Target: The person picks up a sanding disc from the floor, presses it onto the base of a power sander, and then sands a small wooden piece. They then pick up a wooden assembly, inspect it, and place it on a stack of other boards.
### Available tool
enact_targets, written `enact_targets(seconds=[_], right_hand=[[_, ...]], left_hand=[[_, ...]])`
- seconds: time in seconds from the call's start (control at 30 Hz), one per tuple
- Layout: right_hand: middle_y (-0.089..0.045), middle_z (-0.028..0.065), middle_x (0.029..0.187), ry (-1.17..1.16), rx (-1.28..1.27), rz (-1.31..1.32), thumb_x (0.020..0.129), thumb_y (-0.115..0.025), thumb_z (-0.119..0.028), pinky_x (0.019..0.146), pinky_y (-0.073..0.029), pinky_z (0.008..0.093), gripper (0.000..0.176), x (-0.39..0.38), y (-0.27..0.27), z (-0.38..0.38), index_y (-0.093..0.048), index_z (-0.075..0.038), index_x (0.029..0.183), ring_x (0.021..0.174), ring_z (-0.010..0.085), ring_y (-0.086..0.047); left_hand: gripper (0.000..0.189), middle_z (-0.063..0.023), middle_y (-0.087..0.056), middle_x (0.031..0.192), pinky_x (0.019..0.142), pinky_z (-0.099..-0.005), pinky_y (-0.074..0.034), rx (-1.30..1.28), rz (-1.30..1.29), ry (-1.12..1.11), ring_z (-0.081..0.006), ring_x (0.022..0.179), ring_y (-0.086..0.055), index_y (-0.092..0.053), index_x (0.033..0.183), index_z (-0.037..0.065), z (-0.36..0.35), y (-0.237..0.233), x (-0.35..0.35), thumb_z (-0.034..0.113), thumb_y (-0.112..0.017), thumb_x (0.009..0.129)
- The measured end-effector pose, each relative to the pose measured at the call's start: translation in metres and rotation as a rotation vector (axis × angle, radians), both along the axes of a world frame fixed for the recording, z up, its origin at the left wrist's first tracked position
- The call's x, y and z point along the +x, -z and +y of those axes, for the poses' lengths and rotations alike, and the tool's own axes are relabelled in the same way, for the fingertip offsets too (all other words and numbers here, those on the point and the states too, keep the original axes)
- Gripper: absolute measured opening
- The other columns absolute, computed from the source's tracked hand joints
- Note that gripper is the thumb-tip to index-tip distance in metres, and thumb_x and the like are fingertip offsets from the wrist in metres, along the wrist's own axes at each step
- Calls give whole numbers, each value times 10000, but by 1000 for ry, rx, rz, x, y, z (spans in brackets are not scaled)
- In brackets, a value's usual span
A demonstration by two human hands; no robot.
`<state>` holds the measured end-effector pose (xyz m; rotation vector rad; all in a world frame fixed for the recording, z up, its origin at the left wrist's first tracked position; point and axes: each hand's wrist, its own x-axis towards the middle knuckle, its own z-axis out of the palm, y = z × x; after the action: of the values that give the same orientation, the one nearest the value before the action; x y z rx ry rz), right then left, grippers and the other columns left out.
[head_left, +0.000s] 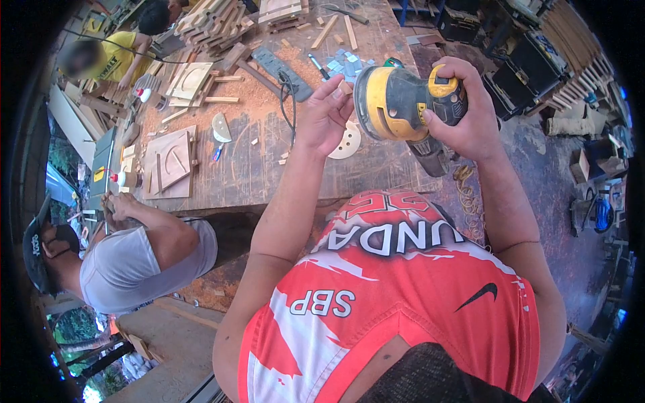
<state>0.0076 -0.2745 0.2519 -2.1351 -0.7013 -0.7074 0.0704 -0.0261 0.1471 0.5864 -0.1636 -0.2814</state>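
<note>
A yellow and black sander (393, 104) is held up over the table's near right part, its round pad turned to the left. My right hand (467, 111) is wrapped round its body and top. Close to the pad, my left hand (325, 115) pinches a small wooden piece (346, 87) between thumb and fingers. Just below the pad, a pale sanding disc (345, 142) with holes lies on the table. A black cable (291, 111) lies to the left of my left hand.
The wooden table (248, 161) bears stacked wood frames (215, 23), square panels (169, 161), blue-grey chips (347, 65) and sawdust. One person in grey (144, 262) works at the left; another in yellow (121, 57) is at the far left. Black crates (527, 70) stand at the right.
</note>
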Motion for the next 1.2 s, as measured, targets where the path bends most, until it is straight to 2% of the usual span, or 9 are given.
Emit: enact_targets(seconds=[0.17,0.33,0.53,0.83,1.2], right_hand=[[-567,111,1095,13,-13,-24,691,-774,-116,887,-484,338,565,1,-2,1,-488,-78,1177,995,236,-598],[-576,120,1111,53,-30,-54,693,-779,-120,894,-488,352,600,1,-4,2,-502,-78,1224,1018,252,-606],[-572,121,1121,55,-43,-61,690,-782,-119,903,-492,350,605,2,-5,1,-500,-88,1225,1024,256,-605],[-550,120,1144,59,-89,-108,680,-780,-106,905,-499,355,615,2,-8,0,-488,-96,1221,1035,257,-597],[-546,122,1140,66,-109,-137,691,-777,-126,896,-505,354,608,4,-9,-1,-485,-101,1224,1030,260,-593]], left_hand=[[320,-102,-681,1061,876,-294,-568,-12,-82,74,-186,963,-677,-572,1195,34,3,13,7,43,-667,889],[243,-64,-689,1047,908,-344,-531,70,-88,56,-187,977,-667,-633,1077,62,-3,9,6,84,-727,854],[164,-70,-701,1016,892,-349,-524,121,-119,74,-189,960,-664,-674,1004,56,-4,5,4,66,-726,849],[150,-103,-703,989,882,-343,-531,133,-87,115,-198,929,-669,-674,994,25,-5,8,4,44,-716,851],[177,-79,-695,970,814,-305,-534,110,-65,104,-165,880,-657,-664,989,32,-6,9,0,56,-744,833]])
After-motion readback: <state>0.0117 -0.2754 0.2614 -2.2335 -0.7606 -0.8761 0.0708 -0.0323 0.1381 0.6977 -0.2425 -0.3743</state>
